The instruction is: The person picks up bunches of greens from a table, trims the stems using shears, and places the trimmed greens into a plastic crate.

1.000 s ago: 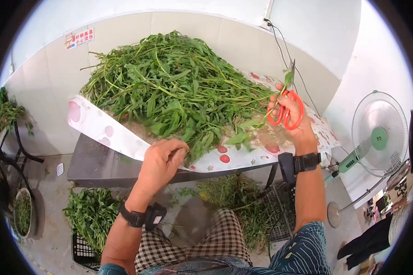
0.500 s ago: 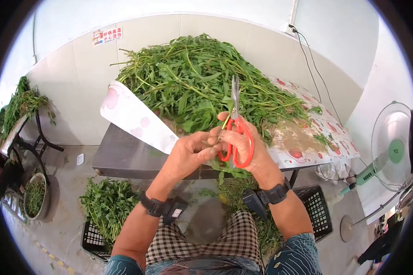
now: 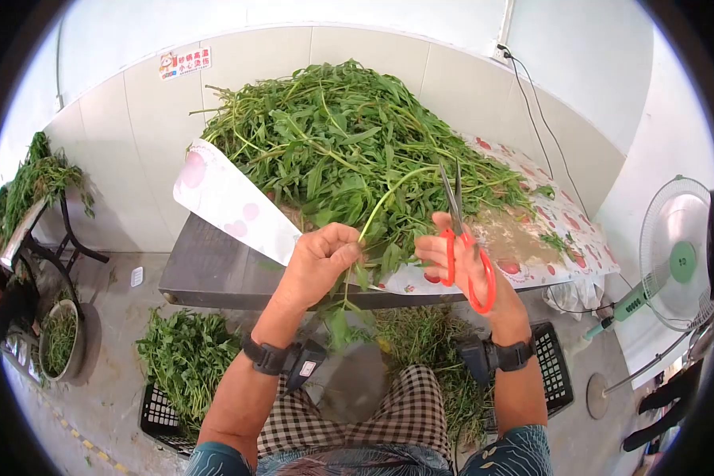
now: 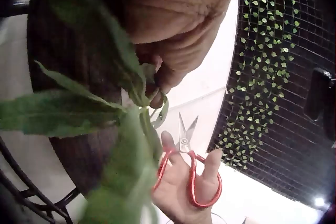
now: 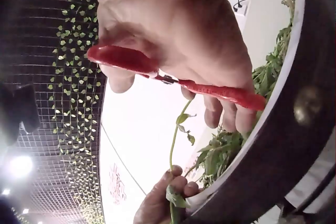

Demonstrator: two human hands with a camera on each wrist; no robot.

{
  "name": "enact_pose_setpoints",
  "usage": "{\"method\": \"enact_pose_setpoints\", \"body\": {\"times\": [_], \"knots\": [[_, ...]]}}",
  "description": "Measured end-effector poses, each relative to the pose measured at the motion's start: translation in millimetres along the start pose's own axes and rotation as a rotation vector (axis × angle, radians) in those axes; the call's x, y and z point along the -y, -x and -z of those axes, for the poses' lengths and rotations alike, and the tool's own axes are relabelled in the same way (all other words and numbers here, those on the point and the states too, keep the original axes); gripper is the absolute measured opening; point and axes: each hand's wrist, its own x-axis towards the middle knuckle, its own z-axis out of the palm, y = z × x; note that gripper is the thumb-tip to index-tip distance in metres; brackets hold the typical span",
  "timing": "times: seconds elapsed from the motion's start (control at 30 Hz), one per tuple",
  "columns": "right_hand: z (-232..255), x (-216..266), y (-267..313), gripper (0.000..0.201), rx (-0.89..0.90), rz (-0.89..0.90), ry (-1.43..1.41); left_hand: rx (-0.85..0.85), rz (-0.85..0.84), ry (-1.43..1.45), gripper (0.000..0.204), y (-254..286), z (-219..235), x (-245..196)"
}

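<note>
My left hand (image 3: 319, 266) pinches a green leafy stem (image 3: 389, 194) between thumb and fingers. The stem arcs up and right from the grip, and its leaves (image 3: 341, 327) hang below the hand. In the left wrist view large leaves (image 4: 113, 166) fill the foreground. To the right, my right hand (image 3: 466, 271) holds red-handled scissors (image 3: 455, 205) with thumb and fingers through the loops. Their blades point up and stand apart, near the stem's upper end in the head view. Behind both hands a big pile of leafy stems (image 3: 317, 151) covers the table.
A fruit-print sheet (image 3: 234, 202) lies under the pile on the dark table (image 3: 206, 270). Greens fill a black crate (image 3: 160, 416) at lower left; another crate (image 3: 554, 365) stands right. Loose stems (image 3: 416, 337) lie below the table edge. A standing fan (image 3: 682, 262) is at far right.
The hands came together before the chest half a second ago and are now apart. The scissors moved right and their blades spread. The stem now stretches from the left hand. The head view turned left earlier.
</note>
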Motion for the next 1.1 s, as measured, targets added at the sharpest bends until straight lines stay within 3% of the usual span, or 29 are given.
{"method": "enact_pose_setpoints", "body": {"times": [0.4, 0.5, 0.6, 0.8, 1.0, 1.1], "knots": [[-9, 17, 13, 0.069, -0.136, -0.176, 0.22, 0.067, -0.085, 0.093, 0.012, 0, 5, 3], [-11, 20, 10, 0.062, -0.149, -0.184, 0.185, 0.121, -0.069, 0.147, 0.012, 1, 4, 1], [-8, 19, 0, 0.059, -0.127, -0.243, 0.177, 0.198, 0.057, 0.003, 0.012, 6, 1, -14], [-15, 19, 1, 0.07, -0.132, -0.147, 0.232, 0.219, 0.073, -0.082, 0.013, 7, -1, -19], [-14, 14, 14, 0.063, -0.092, -0.063, 0.222, 0.166, -0.029, 0.113, 0.01, 3, 3, -6], [-15, 15, 15, 0.062, -0.095, -0.073, 0.275, 0.211, 0.065, -0.01, 0.01, 6, 1, -11]]}}
